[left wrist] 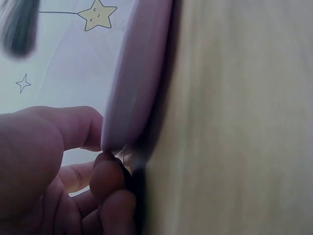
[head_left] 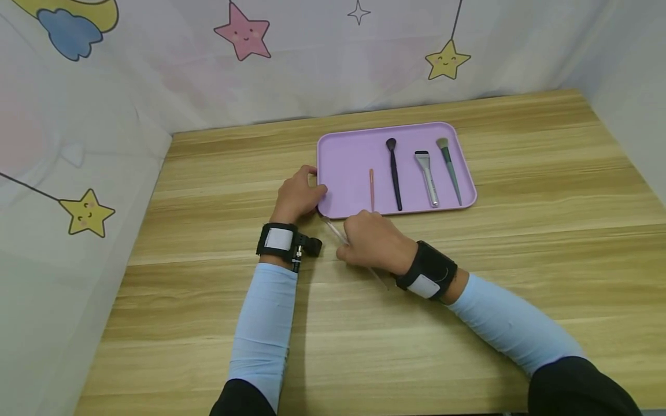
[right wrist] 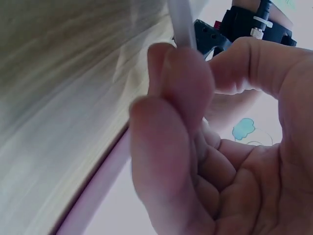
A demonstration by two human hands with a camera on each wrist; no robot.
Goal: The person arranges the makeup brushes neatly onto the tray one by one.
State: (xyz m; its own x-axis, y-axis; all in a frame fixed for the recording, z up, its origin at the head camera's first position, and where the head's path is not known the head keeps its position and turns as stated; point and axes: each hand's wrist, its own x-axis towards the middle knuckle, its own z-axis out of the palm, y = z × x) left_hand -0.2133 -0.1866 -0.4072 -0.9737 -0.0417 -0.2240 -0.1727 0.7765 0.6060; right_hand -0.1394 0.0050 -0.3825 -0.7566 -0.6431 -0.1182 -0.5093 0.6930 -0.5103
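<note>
At the left end of a lilac tray (head_left: 344, 159), my left hand (head_left: 296, 196) grips the rim, thumb over the edge. In the left wrist view the tray's side (left wrist: 134, 73) runs up from those fingers. My right hand (head_left: 376, 242) pinches a slim, clear-handled makeup brush (head_left: 335, 230) in front of the tray. Its dark end points towards the left hand, and the handle (right wrist: 182, 22) also shows in the right wrist view. On the tray lie a black brush (head_left: 394, 173), a silver flat brush (head_left: 429, 180), a green brush (head_left: 450, 170) and a thin orange stick (head_left: 372, 188).
The tray sits towards the back of a wooden table (head_left: 234, 173). Behind the table hangs a white curtain (head_left: 312, 69) printed with stars, and a pale wall (head_left: 624, 86) stands on the right.
</note>
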